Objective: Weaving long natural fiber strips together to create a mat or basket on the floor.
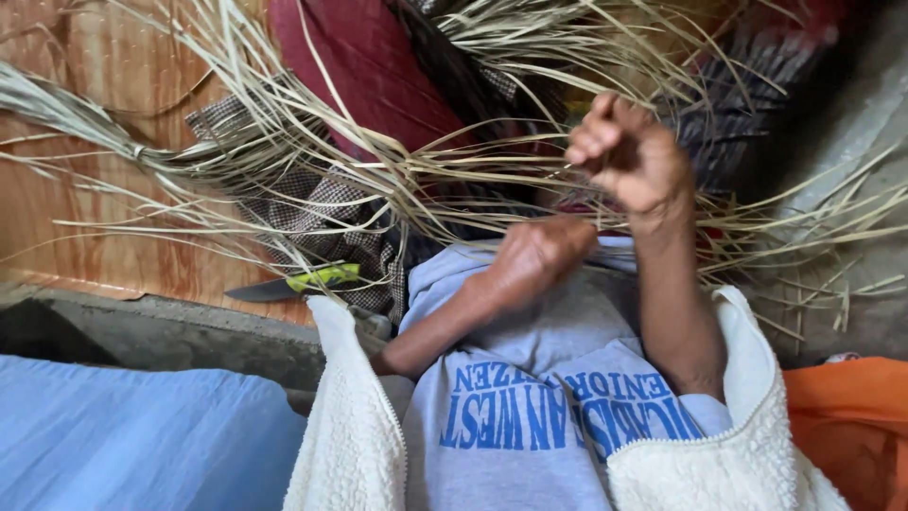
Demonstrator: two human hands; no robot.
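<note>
- Closest in, a cream fleece jacket [355, 426] hangs open over a grey printed shirt [530, 397], with blue cloth [123, 435] low on the left and orange fabric [851, 416] on the right.
- Right hand [629, 156] is up, fingers pinched shut on thin dried palm strips [445, 175].
- Left hand [534, 255] sits lower, curled among the same strips; I cannot tell whether it grips them.
- The strips fan wide across the view, bundled and tied at far left, screening a maroon cloth [369, 66] and checked cloth [312, 208] beneath.
- A yellow-handled knife [298, 282] lies on the wooden floor [85, 218], just beside the checked cloth, clear of both hands.
</note>
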